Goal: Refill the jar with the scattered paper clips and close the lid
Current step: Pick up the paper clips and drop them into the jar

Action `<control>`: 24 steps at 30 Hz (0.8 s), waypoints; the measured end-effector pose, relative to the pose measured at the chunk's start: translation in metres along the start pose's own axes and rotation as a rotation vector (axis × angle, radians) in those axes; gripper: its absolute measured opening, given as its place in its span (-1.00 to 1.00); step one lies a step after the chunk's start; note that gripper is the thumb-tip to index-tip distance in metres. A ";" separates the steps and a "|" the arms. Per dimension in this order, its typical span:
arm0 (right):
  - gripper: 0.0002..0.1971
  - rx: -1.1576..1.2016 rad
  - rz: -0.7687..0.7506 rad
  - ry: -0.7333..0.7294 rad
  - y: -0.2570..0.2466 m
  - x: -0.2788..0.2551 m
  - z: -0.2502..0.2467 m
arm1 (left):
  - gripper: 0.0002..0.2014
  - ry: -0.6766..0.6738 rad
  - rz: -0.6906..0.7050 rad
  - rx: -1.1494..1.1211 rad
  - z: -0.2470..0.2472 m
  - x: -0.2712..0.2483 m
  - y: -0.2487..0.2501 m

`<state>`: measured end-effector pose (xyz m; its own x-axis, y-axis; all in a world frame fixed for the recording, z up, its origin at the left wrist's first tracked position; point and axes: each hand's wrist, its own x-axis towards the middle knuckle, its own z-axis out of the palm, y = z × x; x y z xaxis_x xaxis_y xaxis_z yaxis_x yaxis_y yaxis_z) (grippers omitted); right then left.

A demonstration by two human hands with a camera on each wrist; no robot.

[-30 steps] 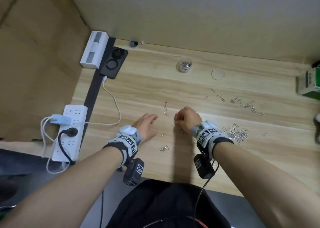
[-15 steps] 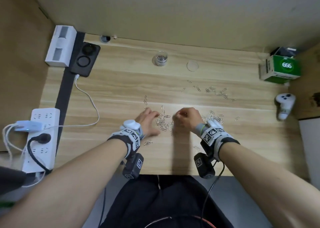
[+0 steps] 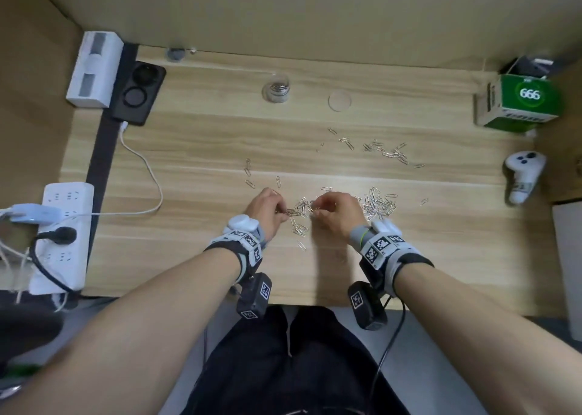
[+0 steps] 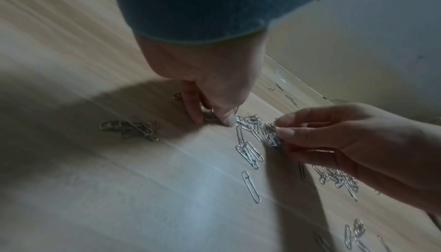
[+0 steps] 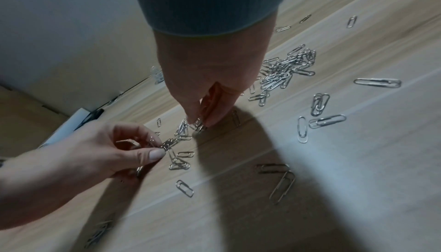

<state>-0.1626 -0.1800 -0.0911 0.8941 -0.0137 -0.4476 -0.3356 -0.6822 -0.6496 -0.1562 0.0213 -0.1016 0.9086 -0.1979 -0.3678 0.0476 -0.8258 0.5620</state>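
Note:
Silver paper clips lie scattered over the wooden desk. One small heap of clips sits between my hands, a bigger heap lies right of my right hand, and a loose string lies farther back. My left hand pinches a few clips at the heap's left side. At the heap's right side, my right hand pinches a bunch of clips. The small glass jar stands open at the back with some clips inside. Its clear round lid lies flat to its right.
A white power strip with plugs and a white cable are at the left. A black charger pad and a white box sit back left. A green box and a white controller are at the right.
My hands have drawn together and swept clips into a heap between them. The left hand lay flat before; now both hands pinch clips from the heap.

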 end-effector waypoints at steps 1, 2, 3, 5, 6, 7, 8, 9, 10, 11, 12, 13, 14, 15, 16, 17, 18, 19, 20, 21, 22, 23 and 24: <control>-0.76 -0.021 -0.020 -0.010 -0.002 0.000 0.002 | -0.84 0.000 -0.014 0.008 0.001 -0.001 0.001; -0.68 -0.047 -0.046 -0.012 -0.004 0.001 0.004 | -0.86 0.007 -0.027 0.008 0.002 -0.001 0.002; -0.60 -0.078 -0.063 -0.019 -0.005 0.002 0.007 | -0.87 0.010 -0.042 0.008 0.002 -0.001 0.002; -0.47 -0.142 -0.068 -0.038 -0.007 0.003 0.012 | -0.89 0.006 -0.069 0.019 0.000 -0.003 0.001; -0.43 -0.169 -0.068 -0.052 -0.009 0.003 0.014 | -0.89 0.005 -0.078 0.033 -0.001 -0.004 0.000; -0.44 -0.194 -0.072 -0.062 -0.009 0.004 0.016 | -0.89 0.001 -0.084 0.047 -0.002 -0.005 0.000; -0.50 -0.211 -0.081 -0.075 -0.010 0.004 0.017 | -0.89 0.002 -0.095 0.053 -0.004 -0.005 0.000; -0.59 -0.227 -0.091 -0.090 -0.013 0.005 0.017 | -0.89 -0.003 -0.113 0.058 -0.008 -0.007 -0.001; -0.70 -0.244 -0.102 -0.102 -0.018 0.006 0.017 | -0.89 -0.007 -0.130 0.062 -0.011 -0.007 -0.004; -0.80 -0.263 -0.109 -0.114 -0.021 0.005 0.016 | -0.88 -0.015 -0.147 0.059 -0.012 -0.007 -0.006; -0.88 -0.276 -0.119 -0.125 -0.024 0.005 0.015 | -0.89 -0.018 -0.160 0.045 -0.013 -0.007 -0.008; -0.92 -0.285 -0.127 -0.135 -0.027 0.006 0.015 | -0.90 -0.018 -0.171 0.023 -0.016 -0.006 -0.010; -0.93 -0.286 -0.127 -0.138 -0.031 0.006 0.015 | -0.91 -0.015 -0.178 0.004 -0.020 -0.005 -0.013; -0.93 -0.283 -0.127 -0.133 -0.036 0.007 0.014 | -0.92 -0.010 -0.177 -0.004 -0.026 -0.003 -0.015; -0.91 -0.280 -0.123 -0.126 -0.040 0.008 0.013 | -0.93 -0.011 -0.171 -0.003 -0.030 -0.001 -0.015; -0.90 -0.280 -0.118 -0.115 -0.041 0.007 0.012 | -0.92 -0.017 -0.165 -0.005 -0.033 0.000 -0.015; -0.89 -0.284 -0.118 -0.104 -0.046 0.009 0.011 | -0.91 -0.016 -0.152 -0.010 -0.038 0.004 -0.017; -0.88 -0.287 -0.109 -0.109 -0.047 0.008 0.011 | -0.90 -0.020 -0.145 -0.012 -0.041 0.006 -0.017; -0.88 -0.286 -0.095 -0.119 -0.047 0.009 0.012 | -0.90 -0.019 -0.143 -0.016 -0.043 0.009 -0.017; -0.89 -0.270 -0.072 -0.119 -0.050 0.012 0.012 | -0.90 -0.009 -0.136 -0.026 -0.048 0.014 -0.017; -0.92 -0.238 -0.038 -0.112 -0.052 0.015 0.012 | -0.90 0.001 -0.126 -0.039 -0.053 0.020 -0.017; -0.93 -0.204 -0.005 -0.086 -0.056 0.018 0.011 | -0.90 0.005 -0.114 -0.059 -0.060 0.027 -0.016; -0.92 -0.177 0.015 -0.048 -0.062 0.022 0.009 | -0.90 0.010 -0.097 -0.075 -0.067 0.034 -0.014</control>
<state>-0.1244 -0.1317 -0.0661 0.8728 0.0068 -0.4881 -0.2879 -0.8003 -0.5259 -0.0978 0.0620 -0.0725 0.9023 -0.1131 -0.4160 0.1665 -0.7987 0.5782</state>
